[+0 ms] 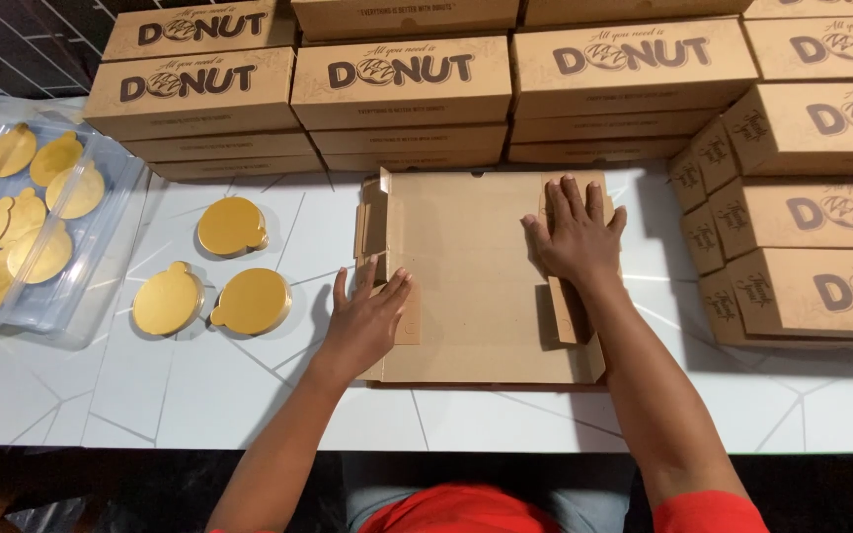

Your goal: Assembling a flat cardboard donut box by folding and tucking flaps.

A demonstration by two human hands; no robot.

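Observation:
A flat, unfolded brown cardboard box blank (476, 276) lies on the white table (249, 395) in front of me. My left hand (367, 316) rests palm down on the blank's left side flap, fingers spread. My right hand (575, 237) presses flat on the folded right side flap, fingers apart. Neither hand grips anything.
Stacks of closed brown printed boxes (402, 89) line the back and the right side (812, 217). Three round gold cake boards (234, 227) lie on the table to the left. A clear plastic tray (101, 257) at far left holds several more gold boards.

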